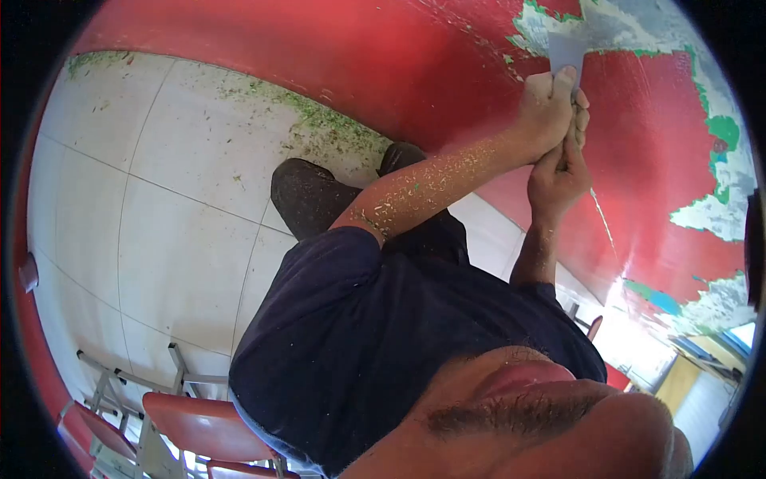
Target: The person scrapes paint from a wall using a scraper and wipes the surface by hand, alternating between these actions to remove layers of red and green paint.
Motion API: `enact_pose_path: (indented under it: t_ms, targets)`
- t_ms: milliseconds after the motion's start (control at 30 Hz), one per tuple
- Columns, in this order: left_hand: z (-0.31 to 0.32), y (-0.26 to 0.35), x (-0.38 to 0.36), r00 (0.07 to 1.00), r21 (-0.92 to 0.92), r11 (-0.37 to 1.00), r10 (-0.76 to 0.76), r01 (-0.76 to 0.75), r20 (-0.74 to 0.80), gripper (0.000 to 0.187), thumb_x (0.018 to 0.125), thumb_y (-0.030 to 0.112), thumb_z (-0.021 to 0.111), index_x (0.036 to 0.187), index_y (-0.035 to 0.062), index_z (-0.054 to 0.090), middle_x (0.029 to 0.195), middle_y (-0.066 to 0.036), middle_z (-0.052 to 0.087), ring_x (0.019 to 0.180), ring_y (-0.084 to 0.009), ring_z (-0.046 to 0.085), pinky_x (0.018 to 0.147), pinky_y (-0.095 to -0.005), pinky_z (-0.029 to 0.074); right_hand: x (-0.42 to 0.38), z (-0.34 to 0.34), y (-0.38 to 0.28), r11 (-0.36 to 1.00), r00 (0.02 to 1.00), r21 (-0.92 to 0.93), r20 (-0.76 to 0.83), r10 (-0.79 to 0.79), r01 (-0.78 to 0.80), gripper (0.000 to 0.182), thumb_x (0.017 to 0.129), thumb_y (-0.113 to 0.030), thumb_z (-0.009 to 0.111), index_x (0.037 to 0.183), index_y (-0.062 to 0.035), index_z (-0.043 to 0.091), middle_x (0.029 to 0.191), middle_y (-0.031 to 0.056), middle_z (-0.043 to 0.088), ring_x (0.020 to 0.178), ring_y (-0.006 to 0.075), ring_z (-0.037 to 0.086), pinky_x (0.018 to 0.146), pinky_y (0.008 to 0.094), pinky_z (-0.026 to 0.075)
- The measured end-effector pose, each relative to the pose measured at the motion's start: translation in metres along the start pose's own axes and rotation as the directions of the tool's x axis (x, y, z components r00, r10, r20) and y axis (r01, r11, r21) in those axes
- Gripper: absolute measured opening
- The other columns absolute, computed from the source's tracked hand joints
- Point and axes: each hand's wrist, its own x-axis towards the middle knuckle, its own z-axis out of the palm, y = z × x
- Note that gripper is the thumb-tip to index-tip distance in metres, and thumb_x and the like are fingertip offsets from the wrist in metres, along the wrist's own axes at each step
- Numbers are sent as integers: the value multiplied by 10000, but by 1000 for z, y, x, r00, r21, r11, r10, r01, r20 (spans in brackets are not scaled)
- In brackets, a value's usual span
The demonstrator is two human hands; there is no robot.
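A putty knife (pixel 566 49) with a wide, flat grey blade rests against the red wall (pixel 638 136) at a patch of peeled paint. My left hand (pixel 549 112) is closed on it near the blade, with the thumb lying along the metal. Just below, my right hand (pixel 558 180) is closed around the handle end, touching the left; most of the handle is hidden by the fingers. Ragged white patches with green edges (pixel 722 132) show where red paint is gone. Small paint flakes cling to my left forearm (pixel 431 188).
Green and pale paint scrapings (pixel 331 124) lie on the white tiled floor (pixel 183 207) along the wall's foot, close to my dark shoes (pixel 302 188). Red chairs (pixel 203 425) with metal legs stand behind me at lower left. A narrow scratch line (pixel 602 215) runs down the wall.
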Motion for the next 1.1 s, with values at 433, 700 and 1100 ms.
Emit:
enact_pose_path:
  t_ms: [433,700,1100]
  targets:
    - [-12,12,3,999,95,995,41,-40,-14,427,1006,310,329,786,-13,500,598,-104,532,462,-189,525,444,-340,474,10,13,-15,998,999,46,16,42,-42,379,867,55,439,1227,62,556,1267,200,563,1138,242,560,875,277,452]
    - [-7,23,18,963,156,954,265,-254,-50,449,1001,337,335,734,6,481,558,-106,508,420,-206,518,394,-352,452,35,23,-22,993,993,70,75,86,-91,363,857,55,441,1190,63,585,1153,211,631,1055,285,624,850,297,479]
    - [-5,16,8,986,128,978,163,-164,20,444,985,336,371,722,1,498,549,-105,518,420,-183,516,390,-332,442,6,12,-20,998,999,52,25,29,-31,378,860,48,433,1218,89,546,1344,205,503,1201,255,539,887,278,453]
